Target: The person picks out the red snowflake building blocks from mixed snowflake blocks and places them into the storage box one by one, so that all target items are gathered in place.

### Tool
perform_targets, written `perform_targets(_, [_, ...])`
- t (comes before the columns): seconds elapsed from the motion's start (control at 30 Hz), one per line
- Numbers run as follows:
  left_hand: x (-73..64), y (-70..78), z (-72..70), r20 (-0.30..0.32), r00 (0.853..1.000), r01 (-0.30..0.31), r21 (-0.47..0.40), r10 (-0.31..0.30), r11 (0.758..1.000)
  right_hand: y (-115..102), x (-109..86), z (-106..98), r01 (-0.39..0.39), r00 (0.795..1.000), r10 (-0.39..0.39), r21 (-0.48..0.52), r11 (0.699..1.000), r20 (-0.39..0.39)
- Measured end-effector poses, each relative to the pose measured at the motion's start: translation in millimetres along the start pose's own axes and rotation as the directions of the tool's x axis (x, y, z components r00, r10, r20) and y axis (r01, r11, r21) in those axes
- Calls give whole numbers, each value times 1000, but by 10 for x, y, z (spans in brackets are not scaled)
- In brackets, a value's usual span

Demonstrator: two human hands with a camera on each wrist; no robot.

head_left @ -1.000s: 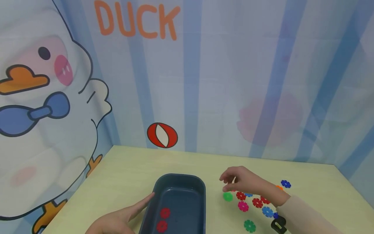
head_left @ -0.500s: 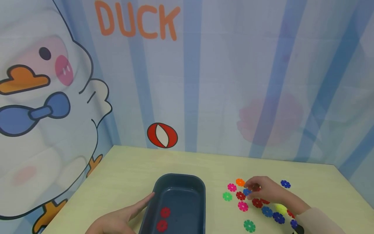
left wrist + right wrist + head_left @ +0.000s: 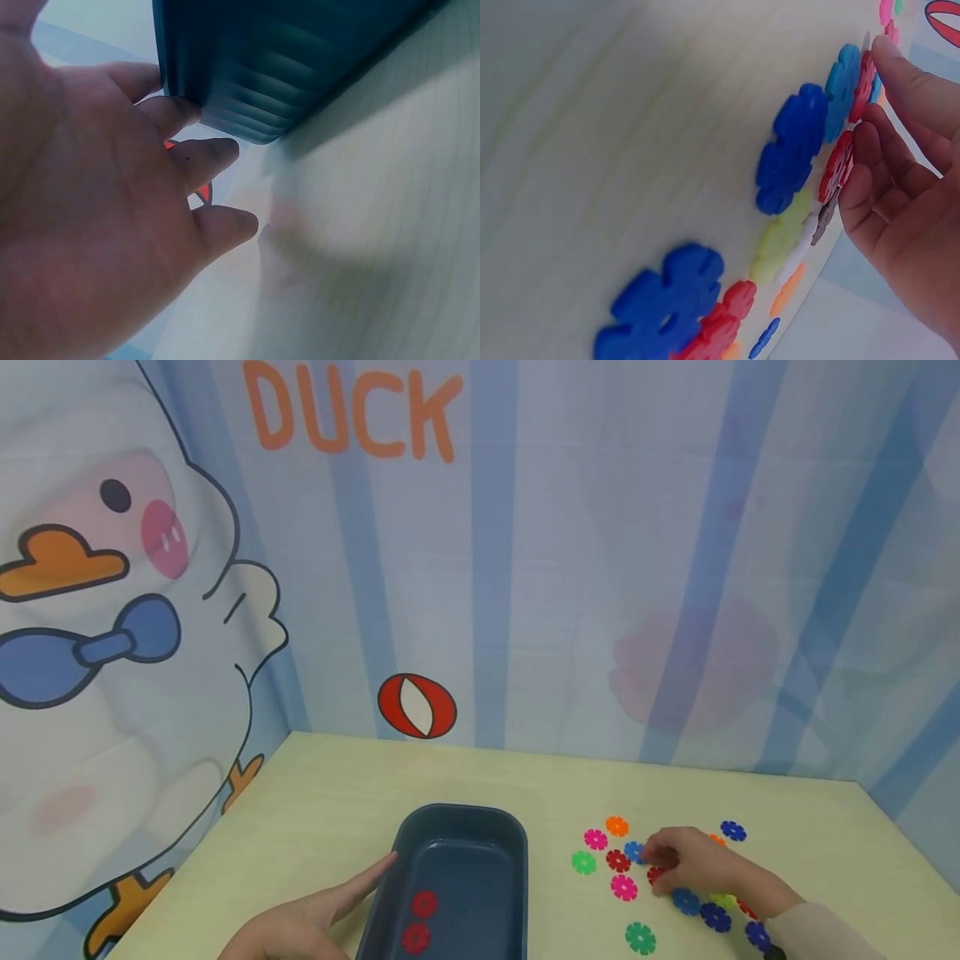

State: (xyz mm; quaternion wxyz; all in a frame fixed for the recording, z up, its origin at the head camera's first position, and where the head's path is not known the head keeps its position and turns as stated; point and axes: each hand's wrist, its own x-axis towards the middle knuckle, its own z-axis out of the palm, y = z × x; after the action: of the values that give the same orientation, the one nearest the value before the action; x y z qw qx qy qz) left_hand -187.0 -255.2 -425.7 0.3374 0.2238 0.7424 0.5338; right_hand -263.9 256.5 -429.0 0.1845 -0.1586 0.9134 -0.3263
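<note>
My left hand [image 3: 296,922] is beside the dark blue tray [image 3: 520,868], one straight finger reaching to its left rim. In the left wrist view its fingers [image 3: 210,157] are spread, with fingertips at the tray's outer wall [image 3: 247,75]. Two red flower-shaped discs [image 3: 424,904] lie in the tray. Over the scattered discs at the right, my right hand [image 3: 693,864] curls its thumb and fingers about a red flower-shaped disc [image 3: 655,875]. In the right wrist view the thumb is at one edge of that red disc [image 3: 862,86] and the fingers are near its other end.
Around the right hand lie several more discs: pink [image 3: 623,887], orange [image 3: 617,826], light green [image 3: 583,862], dark green [image 3: 641,937] and dark blue [image 3: 715,917]. The pale yellow table [image 3: 360,777] ends at a printed duck curtain [image 3: 562,568].
My right hand has moved right, from the left edge of the discs to a red disc among them, its thumb lowering toward that disc. The left hand and tray stay put.
</note>
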Motion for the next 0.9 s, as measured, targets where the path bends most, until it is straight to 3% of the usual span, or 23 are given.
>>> perform_targets(0.1, [1, -3, 0, -7, 1000, -4, 15, 4, 1000, 27, -7, -8, 28, 1000, -28, -19, 999, 8])
perform_targets(0.3, [-6, -9, 5, -2, 1000, 6, -54, -6, 999, 33, -16, -17, 57, 998, -56, -46, 997, 22])
perform_targets(0.43, [1, -9, 7, -17, 1000, -1, -13, 1, 1000, 8, -19, -14, 27, 999, -26, -37, 999, 25])
perform_targets(0.9, [8, -4, 3, -21, 1000, -6, 49, 7, 999, -2, -8, -59, 30, 999, -29, -72, 997, 15])
